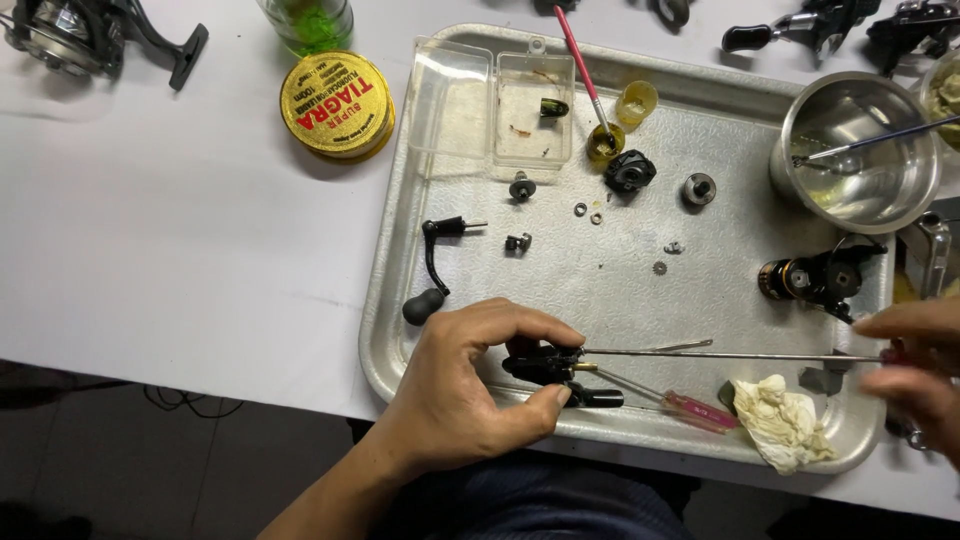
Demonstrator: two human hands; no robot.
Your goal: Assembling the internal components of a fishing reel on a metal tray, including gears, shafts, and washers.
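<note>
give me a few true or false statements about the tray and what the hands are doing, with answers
1. The left hand grips a small black part over the tray. True.
2. The right hand holds a long thin screwdriver whose tip meets the black part. True.
3. The steel bowl sits at the tray's near left corner. False: it is at the far right corner.
4. The crank handle lies on the tray's left side, untouched. True.
5. The crumpled rag lies inside the clear plastic box. False: it lies at the tray's near right edge.
6. The yellow tin rests on the tray. False: it sits on the white table, left of the tray.
</note>
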